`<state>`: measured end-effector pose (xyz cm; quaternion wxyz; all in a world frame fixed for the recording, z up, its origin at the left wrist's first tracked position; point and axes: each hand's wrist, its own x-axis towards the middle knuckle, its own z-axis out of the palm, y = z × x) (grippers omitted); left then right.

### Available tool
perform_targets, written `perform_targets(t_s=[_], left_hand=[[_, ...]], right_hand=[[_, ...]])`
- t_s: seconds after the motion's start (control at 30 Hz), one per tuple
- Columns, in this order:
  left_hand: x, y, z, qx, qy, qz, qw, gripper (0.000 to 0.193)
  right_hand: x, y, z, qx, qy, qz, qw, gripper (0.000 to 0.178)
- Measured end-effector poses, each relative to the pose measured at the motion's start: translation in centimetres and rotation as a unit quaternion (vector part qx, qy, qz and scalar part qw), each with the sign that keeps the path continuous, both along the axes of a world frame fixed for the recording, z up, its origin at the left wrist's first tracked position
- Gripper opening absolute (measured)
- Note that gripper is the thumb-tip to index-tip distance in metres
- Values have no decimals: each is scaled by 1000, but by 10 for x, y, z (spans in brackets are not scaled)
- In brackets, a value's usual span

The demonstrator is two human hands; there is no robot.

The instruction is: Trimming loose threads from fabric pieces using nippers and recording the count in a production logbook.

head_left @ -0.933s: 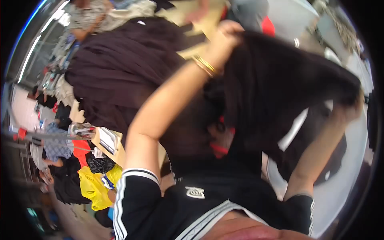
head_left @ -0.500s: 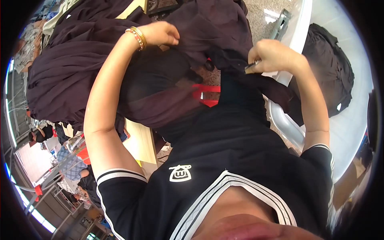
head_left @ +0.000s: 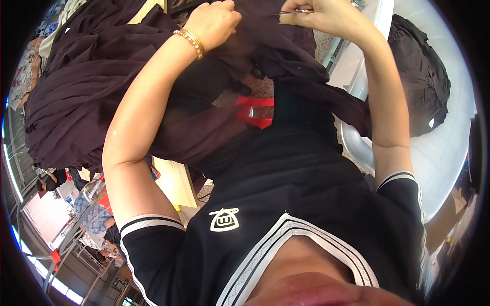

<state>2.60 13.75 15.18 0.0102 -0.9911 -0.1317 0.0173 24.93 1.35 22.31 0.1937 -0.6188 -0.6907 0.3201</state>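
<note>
Dark plum cloth (head_left: pixel 92 92) spreads in folds across the upper left and over my lap. My left hand (head_left: pixel 213 23), with bracelets at the wrist, is closed at the upper edge of the view, its curled fingers gripping a part of this cloth. The gripped bit is mostly hidden behind the fingers. My right hand (head_left: pixel 326 18) holds small metal thread snips (head_left: pixel 296 11) with a tan part, above the cloth at the top. Between the hands the cloth is blurred.
To the right stands a large whitish plastic tub (head_left: pixel 439 168) with a dark bundled cloth (head_left: pixel 418 76) in it. A light wooden board (head_left: pixel 175 181) lies under the cloth at the left. Red strips (head_left: pixel 260 122) show by my lap. Other people are at the far left.
Both hands have moved up and away from my body, the right one also leftward, closer to the left hand. The thread snips moved with it, and the cloth near the hands shifted.
</note>
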Motion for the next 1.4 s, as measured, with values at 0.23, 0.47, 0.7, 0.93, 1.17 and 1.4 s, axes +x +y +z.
perform_targets(t_s=[0.23,0.47,0.7,0.93,1.17,1.4], left_hand=[[2,11,39,-387,-200,204,877,9],[1,-2,43,-644,-311,111,690,13],[-19,-6,76,-502,-224,110,828,29],[-23,14,70,-688,-369,224,583,33],[-25,13,68,-735,-414,146,516,27],[-16,-1,62,-709,-346,147,597,29]], right_hand=[[-19,26,-42,123,108,2,987,30],[-6,14,-15,44,267,-34,962,12],[13,4,31,82,625,-158,760,21],[28,6,45,202,727,-149,640,23],[56,22,-16,175,539,-344,749,14],[7,20,-22,127,341,-173,915,44]])
